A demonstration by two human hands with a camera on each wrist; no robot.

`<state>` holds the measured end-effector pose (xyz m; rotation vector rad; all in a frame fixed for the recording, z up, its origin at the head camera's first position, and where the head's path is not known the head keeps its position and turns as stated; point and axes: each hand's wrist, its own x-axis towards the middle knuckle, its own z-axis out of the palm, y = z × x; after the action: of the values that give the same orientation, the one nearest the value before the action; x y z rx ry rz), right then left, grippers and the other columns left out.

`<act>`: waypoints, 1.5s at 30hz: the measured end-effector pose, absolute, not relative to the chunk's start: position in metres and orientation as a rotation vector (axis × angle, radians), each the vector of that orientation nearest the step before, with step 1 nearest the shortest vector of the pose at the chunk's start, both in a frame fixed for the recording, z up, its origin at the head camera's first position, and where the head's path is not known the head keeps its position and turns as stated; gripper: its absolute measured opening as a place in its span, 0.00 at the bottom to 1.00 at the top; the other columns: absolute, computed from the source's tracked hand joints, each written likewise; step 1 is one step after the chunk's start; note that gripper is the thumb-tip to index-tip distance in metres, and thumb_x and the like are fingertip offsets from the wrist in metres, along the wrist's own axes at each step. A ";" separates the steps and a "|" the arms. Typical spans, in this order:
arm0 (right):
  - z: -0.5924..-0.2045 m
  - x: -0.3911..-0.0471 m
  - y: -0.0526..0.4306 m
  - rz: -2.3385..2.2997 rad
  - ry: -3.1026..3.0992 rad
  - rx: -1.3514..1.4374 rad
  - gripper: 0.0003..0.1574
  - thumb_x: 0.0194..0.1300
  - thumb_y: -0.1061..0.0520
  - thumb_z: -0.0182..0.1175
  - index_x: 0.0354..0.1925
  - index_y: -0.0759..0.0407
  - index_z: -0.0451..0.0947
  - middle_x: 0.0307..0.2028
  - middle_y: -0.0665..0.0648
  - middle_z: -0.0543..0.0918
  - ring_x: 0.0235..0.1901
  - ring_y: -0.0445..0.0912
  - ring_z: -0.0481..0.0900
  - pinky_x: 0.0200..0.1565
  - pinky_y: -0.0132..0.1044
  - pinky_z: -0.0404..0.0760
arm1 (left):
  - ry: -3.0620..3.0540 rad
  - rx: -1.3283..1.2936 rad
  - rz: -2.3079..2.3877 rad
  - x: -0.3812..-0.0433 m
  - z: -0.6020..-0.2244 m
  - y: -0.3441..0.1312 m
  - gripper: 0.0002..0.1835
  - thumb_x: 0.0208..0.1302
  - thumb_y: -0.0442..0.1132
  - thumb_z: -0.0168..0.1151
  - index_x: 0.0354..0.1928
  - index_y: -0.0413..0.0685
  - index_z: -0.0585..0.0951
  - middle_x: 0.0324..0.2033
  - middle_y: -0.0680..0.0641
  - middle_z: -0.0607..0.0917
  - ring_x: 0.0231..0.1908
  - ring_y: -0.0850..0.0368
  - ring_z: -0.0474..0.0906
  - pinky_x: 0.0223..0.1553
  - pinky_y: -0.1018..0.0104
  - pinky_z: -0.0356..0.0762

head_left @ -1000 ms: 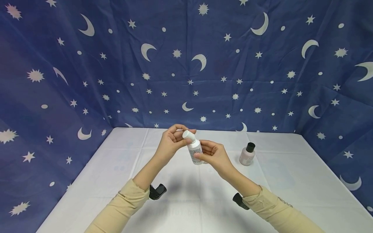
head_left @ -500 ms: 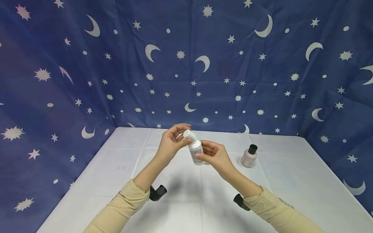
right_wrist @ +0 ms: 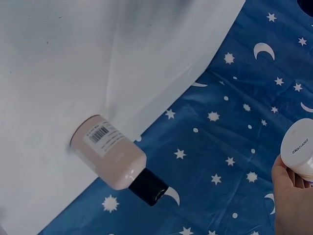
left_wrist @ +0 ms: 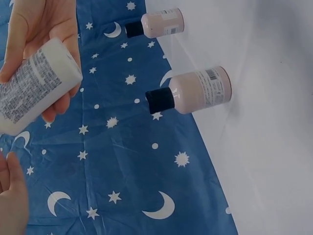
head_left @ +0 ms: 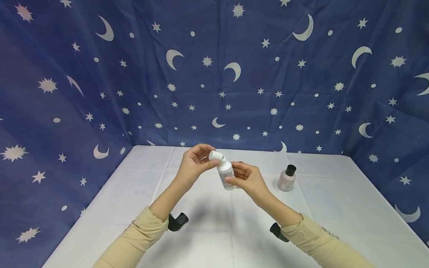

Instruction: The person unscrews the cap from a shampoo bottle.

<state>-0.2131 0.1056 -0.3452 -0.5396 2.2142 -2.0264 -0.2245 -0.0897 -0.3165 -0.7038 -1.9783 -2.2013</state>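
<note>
In the head view, a small white bottle [head_left: 226,178] with a grey patterned label is held in the air, tilted to the left. My right hand [head_left: 249,180] grips its body, thumb across the label. My left hand [head_left: 193,162] pinches the white cap [head_left: 215,155], which sits askew at the bottle's mouth, with part of the threaded neck showing. The left wrist view shows the bottle's printed label [left_wrist: 32,88] and part of the left hand [left_wrist: 12,200]. Its round base [right_wrist: 297,143] faces the right wrist camera, above the right hand's fingers [right_wrist: 288,178].
A pink bottle [head_left: 286,178] with a black cap stands on the white-covered table [head_left: 201,238], right of the hands. Another pink bottle [left_wrist: 164,23] shows in the left wrist view, mostly hidden behind the right hand in the head view. A blue star-and-moon curtain [head_left: 214,74] encloses the table.
My left hand has shifted slightly left and the cap has come away from the neck, exposing threads. My right hand and the bottle have stayed nearly still.
</note>
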 end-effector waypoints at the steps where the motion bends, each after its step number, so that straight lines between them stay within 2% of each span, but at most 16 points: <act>1: -0.346 -0.214 0.106 -2.024 2.216 -0.537 0.33 0.56 0.64 0.67 0.58 0.72 0.69 0.55 0.71 0.77 0.53 0.56 0.79 0.53 0.42 0.80 | -1.984 -0.702 -2.203 -0.225 -0.317 -0.091 0.15 0.53 0.24 0.66 0.43 0.38 0.76 0.37 0.59 0.81 0.40 0.65 0.78 0.46 0.73 0.80; 10: -0.351 -0.215 0.105 -2.030 2.198 -0.495 0.33 0.56 0.62 0.67 0.58 0.71 0.70 0.55 0.70 0.77 0.52 0.55 0.80 0.53 0.44 0.80 | -2.018 -0.671 -2.255 -0.225 -0.325 -0.098 0.16 0.54 0.22 0.62 0.40 0.48 0.74 0.39 0.59 0.81 0.36 0.65 0.81 0.42 0.71 0.82; 13: -0.351 -0.215 0.104 -2.027 2.213 -0.488 0.32 0.56 0.63 0.67 0.58 0.69 0.70 0.54 0.69 0.78 0.51 0.52 0.81 0.53 0.44 0.80 | -2.022 -0.660 -2.254 -0.225 -0.326 -0.100 0.16 0.55 0.22 0.62 0.43 0.44 0.75 0.40 0.58 0.81 0.37 0.65 0.81 0.42 0.71 0.82; 17: -0.349 -0.216 0.102 -2.000 2.248 -0.479 0.33 0.57 0.64 0.66 0.59 0.68 0.69 0.54 0.68 0.78 0.50 0.49 0.80 0.55 0.44 0.79 | -2.061 -0.669 -2.217 -0.224 -0.327 -0.104 0.24 0.56 0.22 0.62 0.56 0.35 0.73 0.44 0.56 0.78 0.41 0.67 0.81 0.44 0.71 0.82; 19: -0.349 -0.216 0.101 -1.985 2.257 -0.470 0.33 0.57 0.63 0.66 0.60 0.68 0.69 0.55 0.68 0.77 0.51 0.50 0.80 0.56 0.45 0.78 | -2.082 -0.678 -2.181 -0.223 -0.329 -0.107 0.26 0.56 0.22 0.62 0.59 0.32 0.72 0.46 0.55 0.76 0.42 0.67 0.81 0.45 0.72 0.81; 22: -0.348 -0.217 0.100 -1.970 2.257 -0.462 0.33 0.57 0.64 0.66 0.60 0.68 0.69 0.55 0.67 0.77 0.52 0.51 0.80 0.56 0.46 0.78 | -2.086 -0.658 -2.166 -0.222 -0.331 -0.110 0.25 0.55 0.22 0.62 0.57 0.29 0.72 0.45 0.57 0.77 0.42 0.68 0.81 0.44 0.73 0.81; 26: -0.350 -0.218 0.100 -1.955 2.251 -0.487 0.31 0.56 0.66 0.65 0.58 0.68 0.70 0.54 0.67 0.77 0.51 0.52 0.80 0.54 0.46 0.79 | -2.076 -0.605 -2.165 -0.222 -0.335 -0.113 0.23 0.53 0.21 0.63 0.53 0.26 0.73 0.40 0.61 0.80 0.40 0.68 0.80 0.43 0.75 0.80; 32: -0.356 -0.219 0.100 -1.915 2.297 -0.556 0.30 0.55 0.66 0.66 0.57 0.68 0.70 0.53 0.68 0.78 0.51 0.53 0.80 0.55 0.43 0.80 | -2.107 -0.544 -2.104 -0.222 -0.342 -0.118 0.21 0.51 0.22 0.65 0.48 0.29 0.74 0.36 0.63 0.82 0.40 0.67 0.78 0.47 0.75 0.79; 35: -0.358 -0.220 0.098 -1.897 2.315 -0.564 0.31 0.55 0.66 0.66 0.57 0.69 0.70 0.53 0.68 0.78 0.50 0.53 0.80 0.54 0.42 0.80 | -2.128 -0.532 -2.102 -0.221 -0.345 -0.121 0.21 0.51 0.23 0.66 0.48 0.29 0.74 0.36 0.63 0.83 0.39 0.67 0.79 0.46 0.74 0.80; 40: -0.363 -0.224 0.094 -1.874 2.322 -0.606 0.30 0.55 0.66 0.66 0.57 0.69 0.70 0.53 0.69 0.78 0.48 0.54 0.81 0.52 0.42 0.81 | -2.170 -0.491 -2.121 -0.218 -0.349 -0.127 0.23 0.52 0.23 0.65 0.52 0.27 0.73 0.36 0.60 0.82 0.37 0.67 0.81 0.42 0.73 0.82; 45: -0.365 -0.227 0.088 -1.828 2.354 -0.669 0.30 0.55 0.65 0.67 0.56 0.70 0.71 0.51 0.69 0.79 0.48 0.55 0.81 0.49 0.40 0.82 | -2.259 -0.439 -2.064 -0.215 -0.356 -0.137 0.24 0.53 0.26 0.67 0.53 0.28 0.74 0.40 0.51 0.83 0.37 0.68 0.81 0.42 0.73 0.82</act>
<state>-0.2270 0.0879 -0.3653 -0.6686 2.3539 -1.8279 -0.2152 -0.1372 -0.3558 -0.4393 -2.2589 -2.0638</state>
